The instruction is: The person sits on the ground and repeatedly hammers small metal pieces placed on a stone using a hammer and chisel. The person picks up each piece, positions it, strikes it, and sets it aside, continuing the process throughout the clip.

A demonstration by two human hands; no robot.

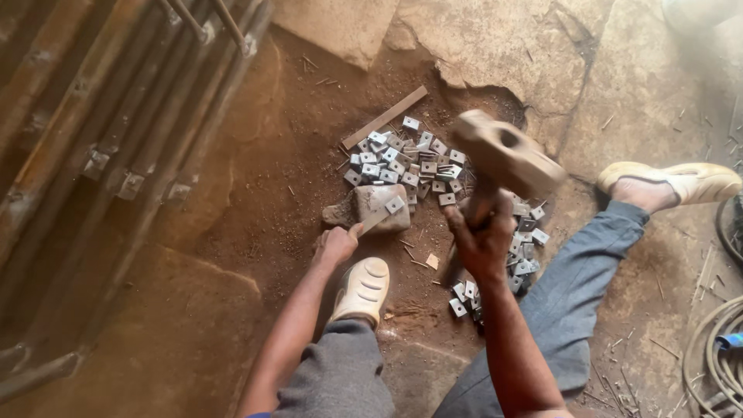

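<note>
We've got a small square metal plate (pixel 395 204) sitting on a stone block (pixel 370 207) in the dirt, w/ our left hand (pixel 337 246) pinching a thin tool (pixel 374 222) against it. Right hand (pixel 484 241) is clamped on a hammer (pixel 507 159), raised & blurry, at 2 o'clock from the block. Pile of similar plates (pixel 402 159) at 12, more plates (pixel 520 259) at 4. White shoe (pixel 362 290) at 6, flat bar (pixel 385 118) beyond the pile. No labels we can make out.

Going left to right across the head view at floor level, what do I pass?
Rusty steel frame bars → left hand holding a small flat metal piece on a stone block → right hand gripping a raised heavy hammer → cream shoe → coiled hose.
</note>
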